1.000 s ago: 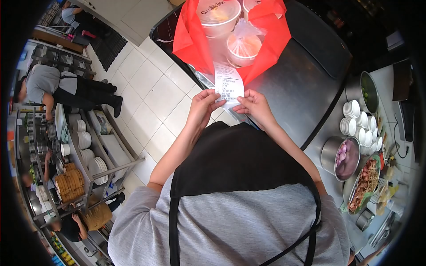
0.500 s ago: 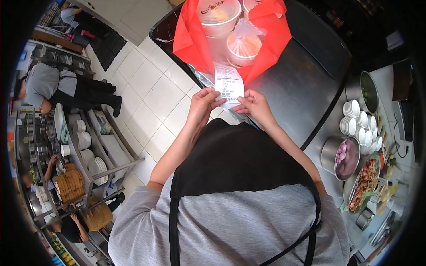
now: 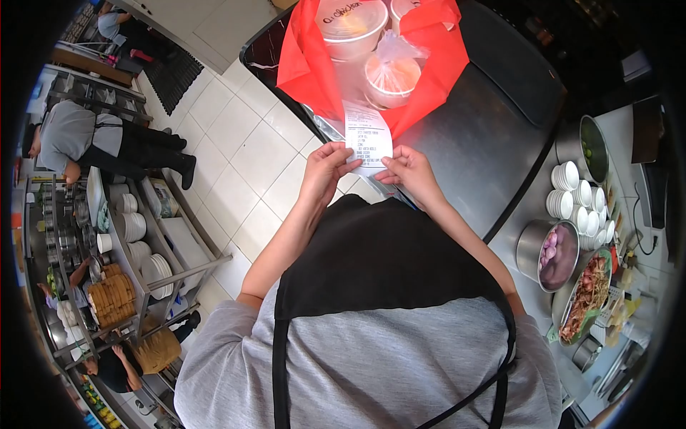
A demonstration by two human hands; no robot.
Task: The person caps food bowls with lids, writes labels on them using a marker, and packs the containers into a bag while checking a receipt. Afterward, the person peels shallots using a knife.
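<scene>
A printed paper receipt (image 3: 369, 136) is stretched between my two hands, just in front of an open red bag (image 3: 307, 71). My left hand (image 3: 326, 168) pinches its lower left edge, and my right hand (image 3: 409, 171) pinches the lower right edge. Inside the bag are a lidded tub with black handwriting (image 3: 352, 30), another lidded container (image 3: 409, 8) partly out of view, and a bowl wrapped in clear plastic (image 3: 391, 75). The bag stands on a dark metal table (image 3: 479, 121).
On the right counter are stacked white cups (image 3: 566, 176), a pot with purple onions (image 3: 549, 254) and a tray of reddish food (image 3: 587, 297). At left, a person (image 3: 78, 139) leans over a shelf rack (image 3: 179, 282) with bowls. More people are farther back.
My hands and the receipt have barely moved. At the left, the person in grey has lowered their head and arm toward the rack, and a worker behind the rack has shifted.
</scene>
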